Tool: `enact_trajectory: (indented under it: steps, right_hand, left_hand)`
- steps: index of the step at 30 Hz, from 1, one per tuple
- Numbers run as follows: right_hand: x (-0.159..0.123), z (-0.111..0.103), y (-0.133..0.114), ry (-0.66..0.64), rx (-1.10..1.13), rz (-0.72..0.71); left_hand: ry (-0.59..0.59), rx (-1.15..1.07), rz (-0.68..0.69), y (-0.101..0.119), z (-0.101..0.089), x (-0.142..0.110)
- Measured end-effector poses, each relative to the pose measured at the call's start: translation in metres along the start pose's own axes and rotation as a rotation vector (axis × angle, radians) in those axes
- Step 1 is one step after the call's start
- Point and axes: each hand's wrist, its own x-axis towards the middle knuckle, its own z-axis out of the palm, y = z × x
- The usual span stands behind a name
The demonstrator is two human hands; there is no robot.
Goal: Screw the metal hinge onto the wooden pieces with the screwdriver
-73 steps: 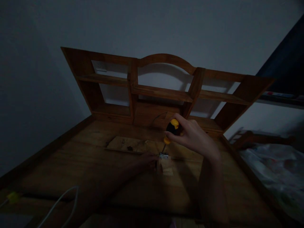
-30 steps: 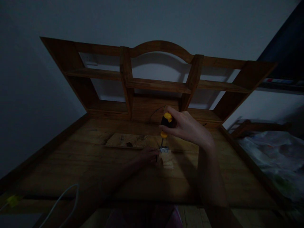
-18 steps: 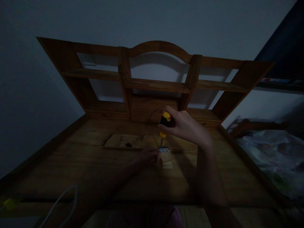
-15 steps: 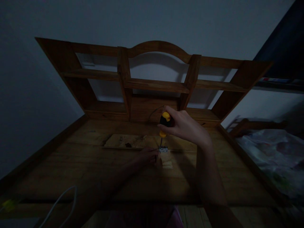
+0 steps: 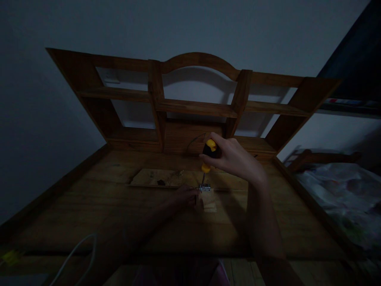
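A yellow and black screwdriver (image 5: pixel 211 149) is gripped in my right hand (image 5: pixel 228 155), its shaft slanting down to a small metal hinge (image 5: pixel 206 187). The tip meets the hinge's left part. Under the hinge lies a pale wooden block (image 5: pixel 210 200) on the desk. My left hand (image 5: pixel 187 196) is low beside the block's left end, its fingers closed against the block and hinge edge; shadow hides part of them. Behind the hinge lies a longer wooden board (image 5: pixel 156 177) with a dark knot.
A wooden shelf unit (image 5: pixel 196 106) with an arched top rises at the desk's back edge. A white cable (image 5: pixel 76 250) loops at the front left, near a blurred yellow thing (image 5: pixel 11 257). Clear plastic bags (image 5: pixel 339 190) lie to the right of the desk.
The screwdriver handle and my right hand have shifted slightly right, so the shaft leans a bit more. My left hand stays against the block.
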Motion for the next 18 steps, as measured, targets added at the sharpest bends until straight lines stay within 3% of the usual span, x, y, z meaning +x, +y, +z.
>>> enact_trajectory:
  steps: [18]
  right_hand:
    - [0.0025, 0.0048, -0.0011, -0.014, 0.031, 0.005]
  left_hand:
    - [-0.022, 0.03, 0.027, -0.0076, -0.0034, 0.0048]
